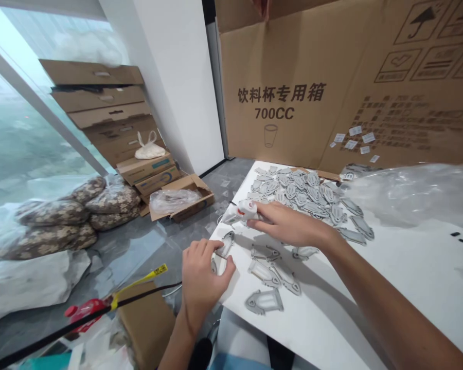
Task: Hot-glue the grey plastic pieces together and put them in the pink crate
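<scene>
My right hand [280, 221] is closed round a white hand tool [247, 208] with a red mark, held above the table's left edge. Its exact kind is unclear, as my fingers hide part of it. My left hand [204, 275] hovers at that same edge, thumb and forefinger apart. A small grey plastic piece [227, 242] lies at its fingertips; whether they touch is hard to tell. Between thumb and forefinger another grey part [214, 265] shows partly. Several like pieces lie nearer me, among them a grey frame-shaped piece [265, 301] with a pale middle.
A heap of grey pieces [301, 190] covers the back of the white table [401, 272]. Behind stands a large cardboard box [293, 61] with small labels stuck on. Clear plastic bags [420, 192] lie at right. A black strap [146, 295] crosses at lower left, over floor clutter.
</scene>
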A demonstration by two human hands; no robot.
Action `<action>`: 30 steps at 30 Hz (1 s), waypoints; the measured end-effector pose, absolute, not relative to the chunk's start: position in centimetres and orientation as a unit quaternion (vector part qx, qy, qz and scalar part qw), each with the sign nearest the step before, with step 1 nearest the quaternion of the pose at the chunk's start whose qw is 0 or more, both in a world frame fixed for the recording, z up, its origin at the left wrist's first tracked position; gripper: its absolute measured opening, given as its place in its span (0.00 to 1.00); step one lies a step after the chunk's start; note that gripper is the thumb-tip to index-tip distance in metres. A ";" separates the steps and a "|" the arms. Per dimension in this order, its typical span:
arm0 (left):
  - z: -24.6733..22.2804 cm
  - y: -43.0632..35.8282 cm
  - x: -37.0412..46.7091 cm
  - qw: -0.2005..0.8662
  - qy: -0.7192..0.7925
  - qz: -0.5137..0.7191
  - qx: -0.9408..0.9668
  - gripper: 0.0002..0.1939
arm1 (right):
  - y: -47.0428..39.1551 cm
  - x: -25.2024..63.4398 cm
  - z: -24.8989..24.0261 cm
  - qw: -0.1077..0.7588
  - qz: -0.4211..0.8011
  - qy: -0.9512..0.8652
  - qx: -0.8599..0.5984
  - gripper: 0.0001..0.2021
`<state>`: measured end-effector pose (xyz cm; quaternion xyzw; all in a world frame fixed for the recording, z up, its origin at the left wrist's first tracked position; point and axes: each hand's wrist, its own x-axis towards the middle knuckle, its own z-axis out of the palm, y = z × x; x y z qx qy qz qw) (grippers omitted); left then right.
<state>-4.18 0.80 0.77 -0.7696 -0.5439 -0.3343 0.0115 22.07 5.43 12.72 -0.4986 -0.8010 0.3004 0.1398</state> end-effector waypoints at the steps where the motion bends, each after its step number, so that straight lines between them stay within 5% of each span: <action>1: 0.8 0.7 -4.1 0.014 -0.539 -0.336 -0.772 0.11 | 5.4 22.0 12.5 0.131 0.294 -0.805 -0.498 0.13; 6: 0.3 0.7 -4.1 0.036 -0.518 -0.389 -0.761 0.02 | 5.5 21.7 11.7 0.093 0.255 -0.807 -0.524 0.13; 30: -0.5 0.5 -3.7 0.026 -0.552 -0.375 -0.744 0.02 | 5.2 20.7 10.9 0.050 0.245 -0.828 -0.501 0.05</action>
